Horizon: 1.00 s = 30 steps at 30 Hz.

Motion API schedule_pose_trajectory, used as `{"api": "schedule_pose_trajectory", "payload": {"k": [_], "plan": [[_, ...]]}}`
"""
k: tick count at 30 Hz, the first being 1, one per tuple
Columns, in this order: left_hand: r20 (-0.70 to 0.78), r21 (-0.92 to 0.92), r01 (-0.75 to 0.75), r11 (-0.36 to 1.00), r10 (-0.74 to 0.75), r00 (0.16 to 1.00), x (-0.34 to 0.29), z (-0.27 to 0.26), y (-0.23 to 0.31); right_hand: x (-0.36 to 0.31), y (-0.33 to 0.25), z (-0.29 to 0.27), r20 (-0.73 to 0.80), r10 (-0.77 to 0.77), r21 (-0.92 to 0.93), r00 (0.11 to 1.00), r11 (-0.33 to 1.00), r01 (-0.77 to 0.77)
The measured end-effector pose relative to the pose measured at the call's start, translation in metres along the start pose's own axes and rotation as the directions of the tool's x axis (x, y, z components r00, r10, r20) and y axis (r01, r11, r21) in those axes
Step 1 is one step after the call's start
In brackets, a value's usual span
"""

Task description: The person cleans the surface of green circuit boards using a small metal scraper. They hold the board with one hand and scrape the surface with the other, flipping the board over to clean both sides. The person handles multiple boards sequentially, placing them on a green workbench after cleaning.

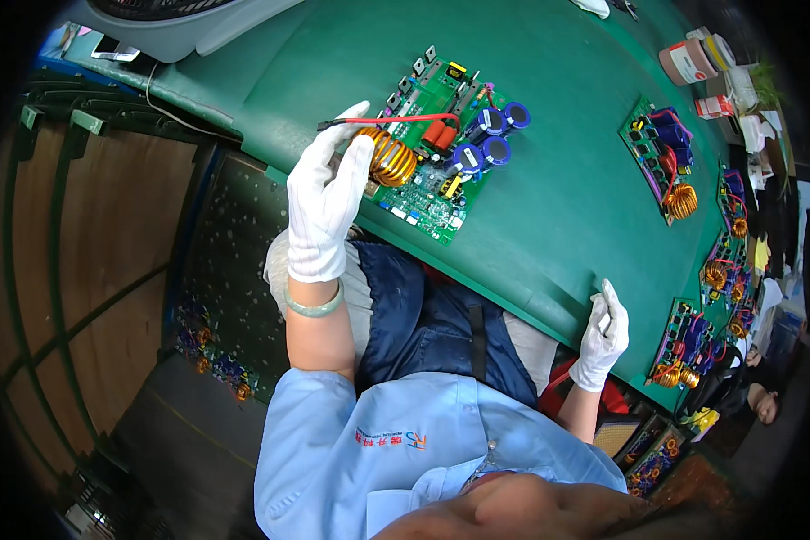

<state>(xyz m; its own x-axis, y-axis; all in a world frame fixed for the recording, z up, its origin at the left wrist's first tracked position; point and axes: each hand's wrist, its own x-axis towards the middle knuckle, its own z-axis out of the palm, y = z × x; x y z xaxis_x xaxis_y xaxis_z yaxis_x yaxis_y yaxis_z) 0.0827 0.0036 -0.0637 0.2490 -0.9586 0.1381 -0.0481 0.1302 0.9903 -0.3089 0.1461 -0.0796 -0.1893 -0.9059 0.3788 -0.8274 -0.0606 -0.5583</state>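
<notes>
Left hand: I see the white-gloved left hand [319, 209] at the board's left edge, its thumb and forefinger apart beside the copper coil; I cannot tell whether they grip anything.
Red wire: the red wire [409, 119] runs left from the board across the fingers, ending in a dark tip.
Circuit board: my view has the green circuit board [430, 214] flat on the left part of the table [549, 211], by the near edge.
Board parts: I make out the copper coil [394, 160] on the left and blue capacitors [495, 148] on the right.
Right hand: the gloved right hand [603, 340] is raised near the table's near edge, fingers apart from the thumb, holding nothing.
Right side: I see another board [641, 144] lying far right.
</notes>
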Motion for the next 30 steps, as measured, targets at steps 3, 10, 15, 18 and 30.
{"api": "schedule_pose_trajectory", "payload": {"k": [3,10,15,18,30], "plan": [[-0.007,-0.002,0.014,1.0,-0.014,1.0,-0.002,0.0,0.002,0.001,-0.003,0.0,0.009,0.013,-0.013,1.0,1.0,-0.013],[0.017,-0.021,0.023,1.0,-0.022,1.0,-0.004,0.001,0.0,-0.002,0.003,-0.001,0.037,0.018,0.001,0.999,1.0,-0.018],[0.035,0.1,-0.053,0.994,0.05,0.998,-0.003,-0.003,-0.002,-0.004,0.007,0.0,0.055,0.064,0.03,0.996,0.997,-0.066],[0.005,0.135,-0.036,0.99,0.035,0.999,-0.004,-0.004,-0.002,-0.005,0.011,0.0,0.055,0.053,0.032,0.997,0.998,-0.054],[0.036,0.132,-0.078,0.988,0.074,0.997,-0.01,-0.004,-0.003,-0.003,0.006,0.003,0.011,0.046,0.033,0.999,0.998,-0.046]]}}
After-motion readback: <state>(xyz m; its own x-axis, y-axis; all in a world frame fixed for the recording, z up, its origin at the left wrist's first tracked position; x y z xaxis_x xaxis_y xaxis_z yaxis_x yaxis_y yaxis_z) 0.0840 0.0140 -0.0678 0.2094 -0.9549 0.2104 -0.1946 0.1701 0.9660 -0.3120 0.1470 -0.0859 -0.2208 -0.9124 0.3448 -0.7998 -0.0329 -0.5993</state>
